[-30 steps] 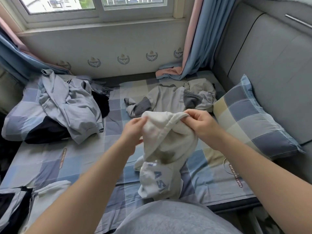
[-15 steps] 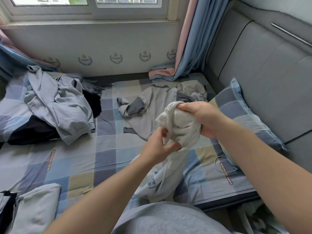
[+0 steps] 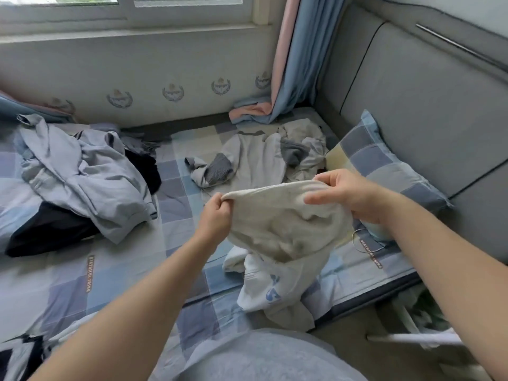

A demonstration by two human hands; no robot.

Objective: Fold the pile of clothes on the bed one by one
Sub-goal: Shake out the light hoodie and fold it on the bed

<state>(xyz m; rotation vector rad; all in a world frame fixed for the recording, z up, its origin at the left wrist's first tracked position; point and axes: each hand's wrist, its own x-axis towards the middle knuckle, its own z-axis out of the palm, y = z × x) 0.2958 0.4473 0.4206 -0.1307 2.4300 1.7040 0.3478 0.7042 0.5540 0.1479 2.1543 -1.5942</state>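
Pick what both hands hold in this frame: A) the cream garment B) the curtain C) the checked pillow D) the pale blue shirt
A: the left hand and right hand each grip the top edge of the cream garment, which spans between them.

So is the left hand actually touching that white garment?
Touching. The head view shows the left hand pinching the upper edge of the white garment with curled fingers.
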